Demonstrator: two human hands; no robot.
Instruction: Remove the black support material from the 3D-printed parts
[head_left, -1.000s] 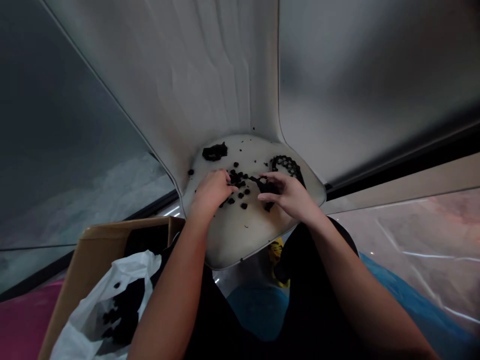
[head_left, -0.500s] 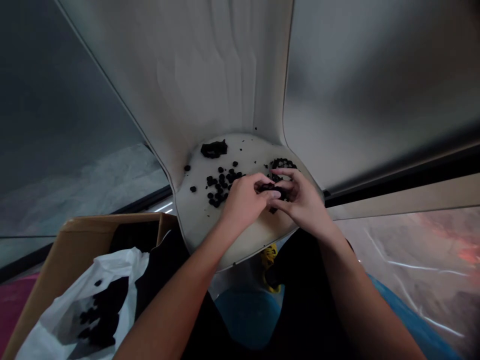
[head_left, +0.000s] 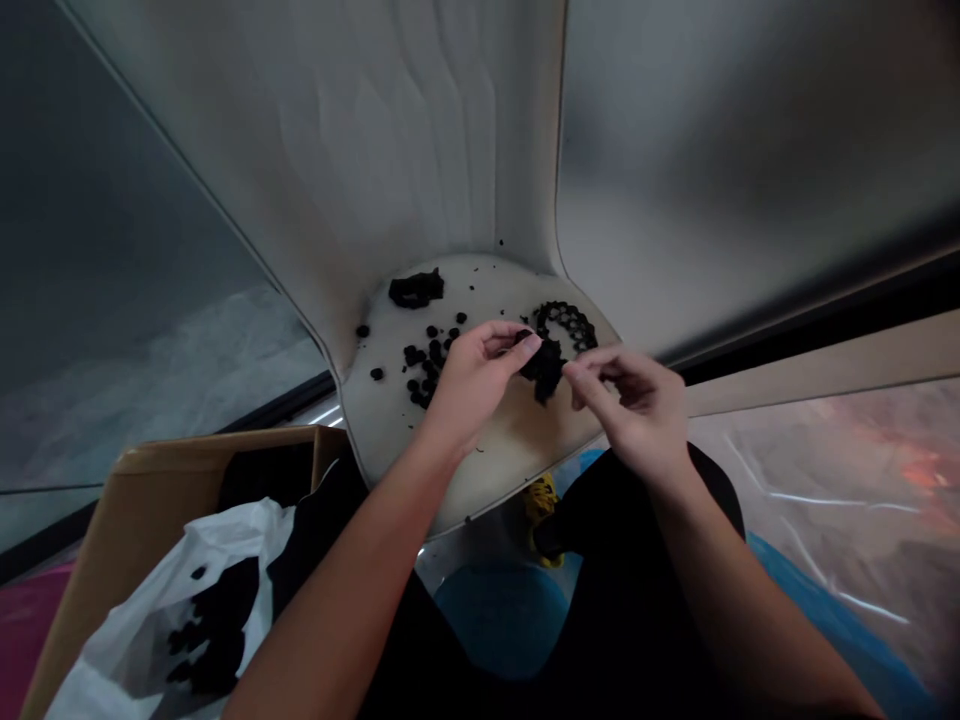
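Note:
A ragged black piece (head_left: 545,372) is held above the pale chair seat (head_left: 390,430). My left hand (head_left: 480,375) pinches its left end between thumb and fingers. At its right edge, my right hand (head_left: 634,400) has thumb and forefinger pressed together on the same piece. Several small round black pieces (head_left: 429,368) lie on the seat beside my left hand. A black perforated strip (head_left: 574,322) curves behind my right hand, and another black strip (head_left: 416,289) rests near the back of the seat.
At the lower left stands a cardboard box (head_left: 172,462) with a white bag (head_left: 97,655) holding black pieces. The chair's backrest (head_left: 405,140) rises ahead. Under the seat are a yellow-laced shoe (head_left: 541,505) and a blue object (head_left: 502,615).
My hands have drawn apart, my right one moving right, and the black piece between them shows more fully. The perforated strip is more exposed. The view has shifted slightly.

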